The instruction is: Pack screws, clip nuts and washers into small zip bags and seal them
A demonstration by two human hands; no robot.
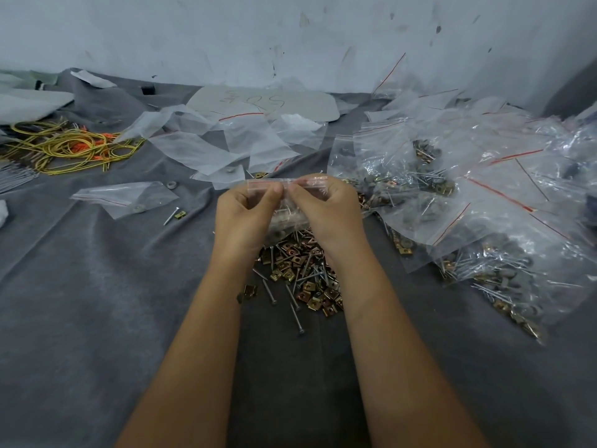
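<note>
A small clear plastic zip bag [287, 202] with a red-lined top hangs between both hands, metal parts inside. The left hand [244, 215] and right hand [326, 210] pinch its top strip. Beneath lies one pile of brassy square clip nuts [302, 274] and slender grey screws [295, 303] on grey cloth [97, 286]. Filled bags [468, 195] heap right, too many to count.

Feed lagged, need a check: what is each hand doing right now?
Left hand: pinches the zip bag at its seal strip.
Right hand: pinches the same strip beside it.
</note>
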